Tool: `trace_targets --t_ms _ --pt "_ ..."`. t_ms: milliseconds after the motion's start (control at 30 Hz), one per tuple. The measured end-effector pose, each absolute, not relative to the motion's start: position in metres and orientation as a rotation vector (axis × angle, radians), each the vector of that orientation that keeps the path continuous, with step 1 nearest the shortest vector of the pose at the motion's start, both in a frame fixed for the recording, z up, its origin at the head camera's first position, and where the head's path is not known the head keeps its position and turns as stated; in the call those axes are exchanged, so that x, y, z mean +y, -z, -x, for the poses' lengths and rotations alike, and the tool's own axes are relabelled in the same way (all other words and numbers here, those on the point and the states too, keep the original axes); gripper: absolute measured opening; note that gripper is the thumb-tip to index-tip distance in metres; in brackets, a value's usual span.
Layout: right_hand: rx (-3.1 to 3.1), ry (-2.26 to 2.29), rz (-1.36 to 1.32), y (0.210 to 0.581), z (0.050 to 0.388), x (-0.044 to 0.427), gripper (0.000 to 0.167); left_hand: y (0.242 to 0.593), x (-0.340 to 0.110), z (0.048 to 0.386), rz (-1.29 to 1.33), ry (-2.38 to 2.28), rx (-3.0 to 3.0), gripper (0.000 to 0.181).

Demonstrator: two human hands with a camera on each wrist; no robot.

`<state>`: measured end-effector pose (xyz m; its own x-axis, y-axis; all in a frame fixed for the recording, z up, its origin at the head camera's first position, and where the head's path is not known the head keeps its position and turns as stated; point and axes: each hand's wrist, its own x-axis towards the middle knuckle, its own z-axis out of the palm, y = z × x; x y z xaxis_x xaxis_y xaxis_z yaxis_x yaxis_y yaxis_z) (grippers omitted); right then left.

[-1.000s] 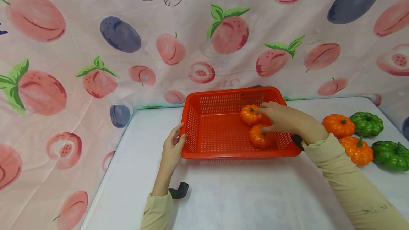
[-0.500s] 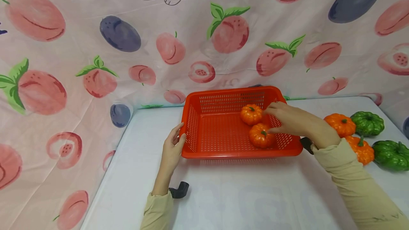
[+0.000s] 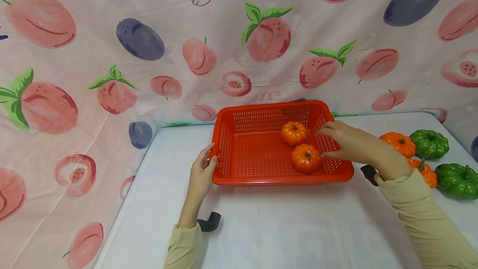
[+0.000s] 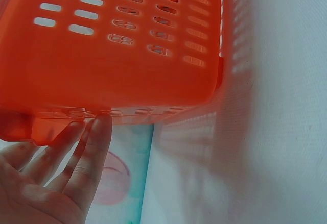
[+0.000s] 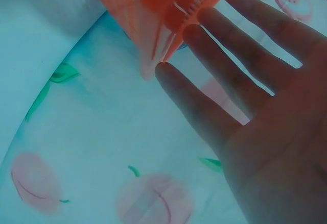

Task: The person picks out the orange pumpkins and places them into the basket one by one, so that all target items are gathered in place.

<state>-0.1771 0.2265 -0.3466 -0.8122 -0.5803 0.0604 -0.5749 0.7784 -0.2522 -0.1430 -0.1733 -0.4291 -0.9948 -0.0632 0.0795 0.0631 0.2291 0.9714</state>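
In the head view, a red plastic basket [image 3: 257,152] with slotted walls holds two small orange pumpkins, one behind [image 3: 293,133] and one in front [image 3: 306,158]. My left hand [image 3: 201,173] touches the basket's left side at the rim, its thumb nearest me. The left wrist view shows the left fingers [image 4: 92,157] fairly straight, with their tips against the basket. My right hand [image 3: 347,142] is over the basket's right side, fingers spread and holding nothing, a little right of the pumpkins. Its extended fingers [image 5: 250,45] show in the right wrist view.
Right of the basket on the white table [image 3: 284,227] lie two more orange pumpkins [image 3: 397,143], partly behind my right arm, and two green pumpkins [image 3: 429,144]. A fruit-patterned cloth [image 3: 168,20] rises behind the table. Black wrist mounts [image 3: 210,222] stick out from both wrists.
My right hand has drawn back to the right, off the two orange pumpkins in the basket, which stay where they were. My left hand and the basket look unmoved.
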Motion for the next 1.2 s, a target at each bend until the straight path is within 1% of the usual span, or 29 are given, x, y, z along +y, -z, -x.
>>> trace_targets --t_ms 733,1200 --pt "2.958 0.404 0.772 0.349 0.165 0.251 0.058 0.430 -0.172 0.144 0.018 1.870 -2.383 0.045" --pt "3.024 0.409 0.781 0.353 0.159 0.268 0.055 0.429 -0.173 0.143 -0.009 1.884 -2.395 0.045"
